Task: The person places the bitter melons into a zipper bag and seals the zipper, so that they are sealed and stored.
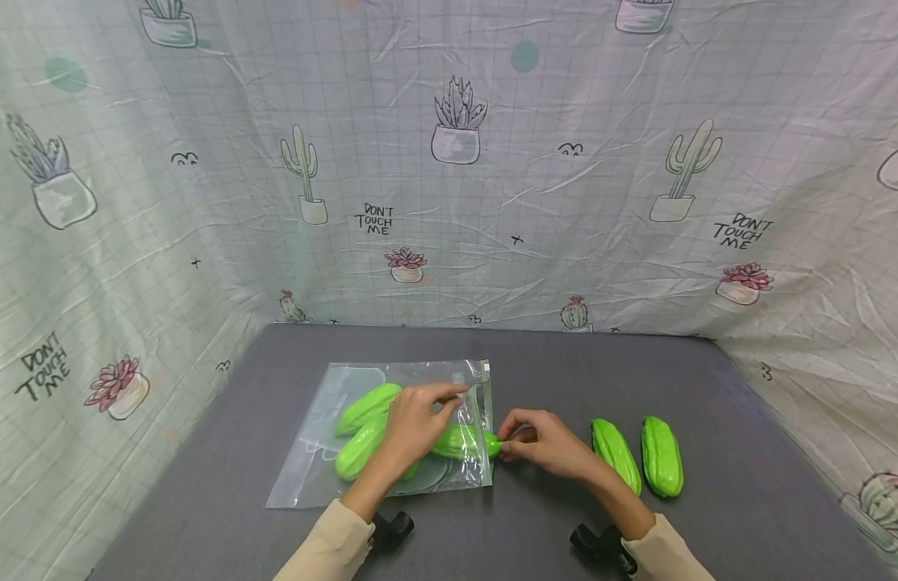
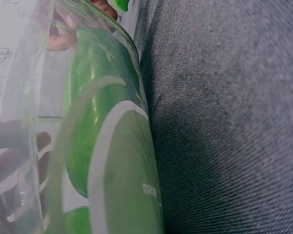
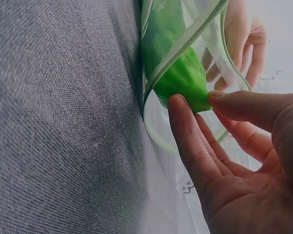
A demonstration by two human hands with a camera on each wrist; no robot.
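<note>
A clear zip bag (image 1: 311, 476) lies on the dark table, its opening toward the right. Two plump, ridged green vegetables, shaped like short cucumbers, are inside: one further back (image 1: 367, 409), one nearer (image 1: 361, 449). My left hand (image 1: 415, 415) is over the bag and pinches its upper layer near the opening. A third green vegetable (image 1: 456, 441) lies mostly inside, its tip at the mouth. My right hand (image 1: 546, 442) pinches that tip between thumb and fingers; the right wrist view shows the tip (image 3: 188, 80) within the bag's rim (image 3: 185, 41).
Two more green vegetables, one left (image 1: 616, 456) and one right (image 1: 662, 456), lie on the table (image 1: 550, 371) beyond the right forearm. A patterned cloth curtain (image 1: 528, 202) hangs behind the table and along both sides. Black wrist mounts sit under both forearms.
</note>
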